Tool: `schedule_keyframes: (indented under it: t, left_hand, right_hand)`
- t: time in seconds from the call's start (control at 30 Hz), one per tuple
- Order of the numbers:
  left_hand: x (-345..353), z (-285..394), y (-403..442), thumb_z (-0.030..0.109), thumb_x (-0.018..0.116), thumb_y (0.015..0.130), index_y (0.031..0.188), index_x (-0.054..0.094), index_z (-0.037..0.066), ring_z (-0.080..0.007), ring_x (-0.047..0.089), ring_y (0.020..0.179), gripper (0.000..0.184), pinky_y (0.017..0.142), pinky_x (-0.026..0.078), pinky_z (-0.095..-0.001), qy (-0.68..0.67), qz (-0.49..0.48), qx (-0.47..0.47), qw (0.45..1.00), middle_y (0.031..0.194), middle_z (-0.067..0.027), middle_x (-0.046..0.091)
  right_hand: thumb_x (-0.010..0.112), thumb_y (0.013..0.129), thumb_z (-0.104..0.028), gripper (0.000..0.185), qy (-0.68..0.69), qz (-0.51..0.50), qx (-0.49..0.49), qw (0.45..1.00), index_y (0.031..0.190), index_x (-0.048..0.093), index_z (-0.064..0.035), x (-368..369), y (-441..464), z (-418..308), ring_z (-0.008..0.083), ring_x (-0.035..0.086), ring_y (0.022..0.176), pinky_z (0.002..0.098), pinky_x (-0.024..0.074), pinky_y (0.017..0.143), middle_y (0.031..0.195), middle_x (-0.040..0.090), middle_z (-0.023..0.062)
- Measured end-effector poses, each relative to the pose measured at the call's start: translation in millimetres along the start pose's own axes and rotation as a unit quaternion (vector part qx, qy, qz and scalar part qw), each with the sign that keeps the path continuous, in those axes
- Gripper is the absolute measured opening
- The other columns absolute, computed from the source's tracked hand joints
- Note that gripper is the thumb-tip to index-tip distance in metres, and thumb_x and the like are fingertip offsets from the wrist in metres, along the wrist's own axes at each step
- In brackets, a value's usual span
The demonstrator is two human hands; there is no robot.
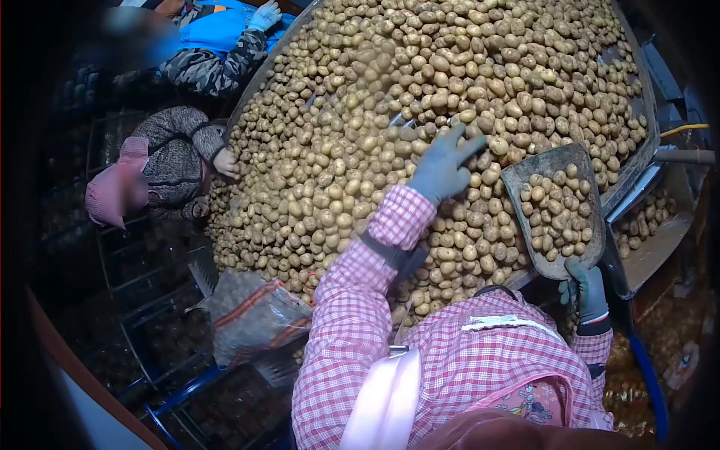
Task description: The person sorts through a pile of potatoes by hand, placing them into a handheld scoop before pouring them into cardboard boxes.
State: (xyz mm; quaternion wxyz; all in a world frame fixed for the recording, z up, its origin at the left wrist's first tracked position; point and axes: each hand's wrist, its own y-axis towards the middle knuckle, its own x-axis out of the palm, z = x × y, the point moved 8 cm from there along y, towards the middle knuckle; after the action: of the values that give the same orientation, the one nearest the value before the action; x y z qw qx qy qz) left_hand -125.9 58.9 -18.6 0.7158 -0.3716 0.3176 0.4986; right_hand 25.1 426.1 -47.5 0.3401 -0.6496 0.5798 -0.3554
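Head view: the pile of potatoes (322,195) is filling the middle and running out past the top edge, while darkness is swallowing the corners.
Left grip (442,166): gloved in grey-blue, it is standing wide over the pile with fingers apart; the palm is facing down, so I cannot tell whether it is touching any potatoes.
Right grip (589,292): also gloved, it is closing around the scoop's handle, which the fingers are mostly hiding.
Scoop (549,162): broad, round-cornered and dull with wear, it is carrying a heap of potatoes at the pile's right side; its underside is staying hidden.
Table (649,105): a grey raised rim is bounding the rounded, dusty, tan-skinned potatoes.
Sleeves (337,322): pink checked cloth is wrinkling along both arms.
Sack (259,319): pale, woven-looking and red-striped, it is slumping beside the left sleeve.
Co-workers: a hand (225,163) is resting at the pile's left edge; a gloved hand (265,15) is showing above, its owner being partly cut off.
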Motion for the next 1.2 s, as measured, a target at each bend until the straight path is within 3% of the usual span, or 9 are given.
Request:
schedule_keyframes:
  t: [0.07, 0.17, 0.3, 0.4, 0.53, 0.77, 0.93, 1.03, 1.2]
  left_hand:
    - [3.5, 10.1, -23.8, 0.006, 0.055, 0.082, 0.147, 0.060, 0.018, -0.0337, 0.056, 0.135, 0.066, 0.115, 0.046, -0.0437, 0.003, 0.005, 0.063, 0.998, 0.150, -0.0197, 0.055]
    - [-16.7, -11.9, -36.2, 0.009, 0.057, 0.087, 0.135, 0.070, 0.012, -0.0259, 0.069, 0.115, 0.050, 0.103, 0.055, -0.0405, -0.234, -0.077, -0.060, 0.967, 0.125, -0.0165, 0.072]
    - [-51.4, -88.9, -20.4, 0.022, 0.067, 0.093, 0.124, 0.075, 0.009, -0.0221, 0.073, 0.085, 0.034, 0.080, 0.059, -0.0356, -0.200, 0.032, -0.258, 0.945, 0.100, -0.0102, 0.077]
    - [-52.1, -121.5, 19.8, 0.027, 0.070, 0.092, 0.122, 0.074, 0.008, -0.0260, 0.073, 0.092, 0.036, 0.084, 0.057, -0.0376, -0.039, 0.112, -0.122, 0.985, 0.102, -0.0111, 0.076]
    - [-37.0, -103.5, 49.2, 0.041, 0.069, 0.090, 0.113, 0.072, 0.008, -0.0347, 0.067, 0.109, 0.040, 0.096, 0.053, -0.0457, 0.098, 0.113, -0.185, 0.971, 0.113, -0.0152, 0.071]
    - [-24.5, -103.2, 70.5, 0.032, 0.069, 0.086, 0.107, 0.069, 0.004, -0.0359, 0.068, 0.107, 0.035, 0.096, 0.052, -0.0478, 0.131, 0.098, -0.180, 0.970, 0.109, -0.0194, 0.070]
    - [-40.6, -73.0, 44.4, 0.007, 0.075, 0.090, 0.110, 0.067, 0.001, -0.0156, 0.070, 0.078, 0.022, 0.055, 0.058, -0.0272, -0.430, 0.129, -0.195, 0.872, 0.101, -0.0093, 0.072]
    - [-22.6, 21.7, 25.6, 0.011, 0.076, 0.091, 0.123, 0.068, 0.003, -0.0134, 0.070, 0.083, 0.034, 0.067, 0.059, -0.0255, -0.481, -0.074, -0.035, 0.873, 0.103, -0.0087, 0.073]
    - [-16.2, -32.3, 42.3, 0.026, 0.076, 0.090, 0.118, 0.074, 0.013, -0.0235, 0.069, 0.096, 0.031, 0.085, 0.057, -0.0364, -0.092, 0.078, -0.035, 0.992, 0.104, -0.0074, 0.072]
  right_hand:
    - [0.069, 0.098, -0.032, 0.031, -0.003, 0.002, 0.003, 1.000, 0.092, 0.070, -0.0018, -0.2, -1.0, 0.5, 0.0151, 0.058, 0.041, 0.0245, 0.0443, 0.037, 0.060, 0.065, 0.0066]
    - [0.070, 0.098, -0.032, 0.031, -0.004, 0.002, -0.006, 1.000, 0.093, 0.070, -0.0016, -0.6, -2.0, -2.0, 0.0150, 0.058, 0.040, 0.0244, 0.0446, 0.037, 0.060, 0.065, 0.0065]
    - [0.070, 0.097, -0.033, 0.032, -0.002, 0.003, -0.009, 1.000, 0.091, 0.070, -0.0014, -2.7, 0.1, 0.9, 0.0148, 0.058, 0.040, 0.0245, 0.0443, 0.037, 0.060, 0.065, 0.0061]
    - [0.069, 0.098, -0.033, 0.032, -0.012, 0.002, -0.012, 1.000, 0.090, 0.071, -0.0013, -2.4, 0.1, -1.0, 0.0147, 0.058, 0.040, 0.0246, 0.0438, 0.037, 0.060, 0.065, 0.0061]
    - [0.068, 0.098, -0.032, 0.032, -0.016, 0.006, -0.007, 1.000, 0.090, 0.071, -0.0007, -3.1, 0.9, 1.8, 0.0144, 0.058, 0.040, 0.0247, 0.0432, 0.037, 0.060, 0.065, 0.0061]
    - [0.069, 0.098, -0.032, 0.033, -0.017, 0.011, -0.003, 1.000, 0.089, 0.072, -0.0004, -1.2, -1.2, 0.8, 0.0137, 0.059, 0.041, 0.0240, 0.0441, 0.038, 0.060, 0.066, 0.0059]
    - [0.068, 0.098, -0.032, 0.035, -0.001, 0.006, -0.014, 1.000, 0.089, 0.072, 0.0016, -3.5, -1.9, 1.0, 0.0137, 0.059, 0.042, 0.0242, 0.0441, 0.038, 0.061, 0.066, 0.0067]
    - [0.069, 0.098, -0.032, 0.032, -0.012, 0.003, -0.014, 1.000, 0.093, 0.071, 0.0003, -3.5, 2.8, 4.0, 0.0147, 0.059, 0.041, 0.0243, 0.0441, 0.037, 0.060, 0.065, 0.0065]
    - [0.069, 0.098, -0.031, 0.032, -0.010, 0.002, -0.003, 1.000, 0.094, 0.071, 0.0006, -7.1, 3.9, 8.7, 0.0146, 0.059, 0.041, 0.0243, 0.0446, 0.036, 0.060, 0.065, 0.0068]
